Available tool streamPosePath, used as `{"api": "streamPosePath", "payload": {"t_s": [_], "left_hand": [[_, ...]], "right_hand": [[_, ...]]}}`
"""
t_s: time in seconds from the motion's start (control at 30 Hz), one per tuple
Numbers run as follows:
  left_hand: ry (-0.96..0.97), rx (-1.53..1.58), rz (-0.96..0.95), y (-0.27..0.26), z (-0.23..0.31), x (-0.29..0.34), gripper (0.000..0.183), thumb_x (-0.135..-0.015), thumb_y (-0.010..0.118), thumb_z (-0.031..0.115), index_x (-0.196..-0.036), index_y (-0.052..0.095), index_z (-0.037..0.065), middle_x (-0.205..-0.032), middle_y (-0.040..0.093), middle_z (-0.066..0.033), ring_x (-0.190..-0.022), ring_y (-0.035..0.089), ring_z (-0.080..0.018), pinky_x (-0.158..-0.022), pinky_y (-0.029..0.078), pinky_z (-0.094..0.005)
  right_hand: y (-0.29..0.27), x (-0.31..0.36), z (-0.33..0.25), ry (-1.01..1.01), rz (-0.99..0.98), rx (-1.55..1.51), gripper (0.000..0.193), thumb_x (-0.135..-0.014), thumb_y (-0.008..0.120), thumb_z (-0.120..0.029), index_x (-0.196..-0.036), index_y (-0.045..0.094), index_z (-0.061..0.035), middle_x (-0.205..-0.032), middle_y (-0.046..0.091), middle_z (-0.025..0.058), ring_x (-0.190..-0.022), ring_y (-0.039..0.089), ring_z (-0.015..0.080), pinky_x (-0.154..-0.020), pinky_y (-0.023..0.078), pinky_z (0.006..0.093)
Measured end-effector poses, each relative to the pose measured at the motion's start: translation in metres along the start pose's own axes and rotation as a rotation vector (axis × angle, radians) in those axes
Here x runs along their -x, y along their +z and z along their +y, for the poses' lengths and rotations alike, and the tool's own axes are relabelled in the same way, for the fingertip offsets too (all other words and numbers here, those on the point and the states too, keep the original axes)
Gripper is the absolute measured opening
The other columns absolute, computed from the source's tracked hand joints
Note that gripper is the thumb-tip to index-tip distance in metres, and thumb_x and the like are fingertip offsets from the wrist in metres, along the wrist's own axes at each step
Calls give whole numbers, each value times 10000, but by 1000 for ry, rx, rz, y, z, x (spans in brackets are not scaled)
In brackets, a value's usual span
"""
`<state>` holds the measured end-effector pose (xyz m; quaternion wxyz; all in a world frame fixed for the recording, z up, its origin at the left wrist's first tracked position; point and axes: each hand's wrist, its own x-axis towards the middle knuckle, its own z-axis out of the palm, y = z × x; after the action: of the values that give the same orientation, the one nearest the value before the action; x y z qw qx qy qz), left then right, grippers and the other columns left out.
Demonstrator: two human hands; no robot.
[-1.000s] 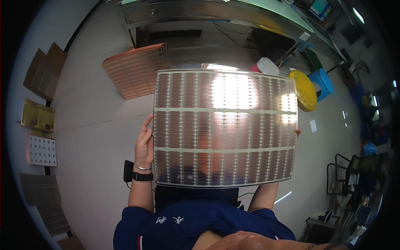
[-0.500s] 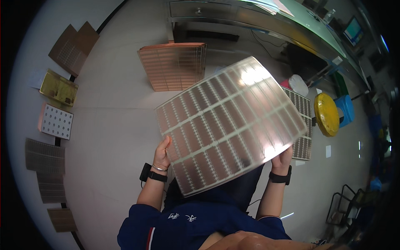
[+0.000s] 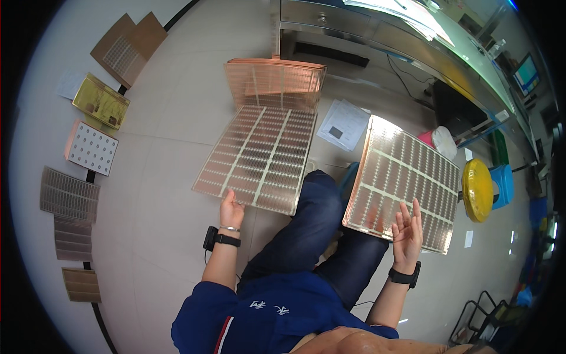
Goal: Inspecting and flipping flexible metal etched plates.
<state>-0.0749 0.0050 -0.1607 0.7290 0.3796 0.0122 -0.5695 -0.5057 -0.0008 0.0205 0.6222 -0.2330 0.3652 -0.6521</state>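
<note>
My left hand (image 3: pixel 232 210) pinches the near edge of a thin copper-coloured patterned panel (image 3: pixel 259 156), its thumb lying on top. This panel is tilted, and its far edge overlaps the lower part of an upright stack of copper panels (image 3: pixel 274 79). To the right, a second stack of similar panels (image 3: pixel 407 177) leans beside my right leg, its patterned face turned up. Over the near part of that face is my right hand (image 3: pixel 407 236), fingers spread and holding nothing. Whether the right hand touches the panel, I cannot tell.
Printed papers (image 3: pixel 344 124) lie on the floor between the two stacks. A metal desk (image 3: pixel 377 29) stands at the far side. At the right are a yellow round stool (image 3: pixel 477 190) and a blue one (image 3: pixel 502 177). Several sample panels (image 3: pixel 69 193) line the left wall.
The panel that both hands held has swung left and away, now in my left hand alone. My right hand has let go and opened, and the right stack is uncovered.
</note>
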Motion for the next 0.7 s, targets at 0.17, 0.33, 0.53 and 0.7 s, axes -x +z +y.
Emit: {"api": "streamPosePath", "payload": {"t_s": [0.17,0.33,0.53,0.7], "left_hand": [[29,10,140,-5,-19,-51,155,-891,514,139,-999,523,28,-1014,581,-92,-942,555,-217,-893,441,-400],[23,-14,172,11,-42,-103,124,-891,507,121,-993,529,54,-953,582,-87,-906,558,-228,-844,458,-421],[-77,67,-155,78,-26,-174,361,-902,499,181,-1234,382,99,-1210,463,-97,-1103,476,-294,-958,391,-477],[162,-118,-621,229,9,-128,440,-940,405,221,-1333,296,55,-1365,330,-175,-1219,391,-302,-1007,369,-435]], "right_hand": [[1,0,1,29,52,10,451,-934,405,-144,-1357,274,-61,-1174,516,186,-950,602,193,-717,567,280],[-22,8,-7,8,126,68,449,-930,420,-144,-1354,290,-78,-1165,528,152,-936,605,160,-701,564,249],[-43,12,-15,-47,212,136,436,-929,419,-125,-1340,303,-40,-1141,536,165,-919,605,167,-704,559,250],[-69,14,-35,-138,359,416,411,-932,415,-123,-1325,330,-36,-1149,535,152,-903,597,151,-705,543,233]]}}
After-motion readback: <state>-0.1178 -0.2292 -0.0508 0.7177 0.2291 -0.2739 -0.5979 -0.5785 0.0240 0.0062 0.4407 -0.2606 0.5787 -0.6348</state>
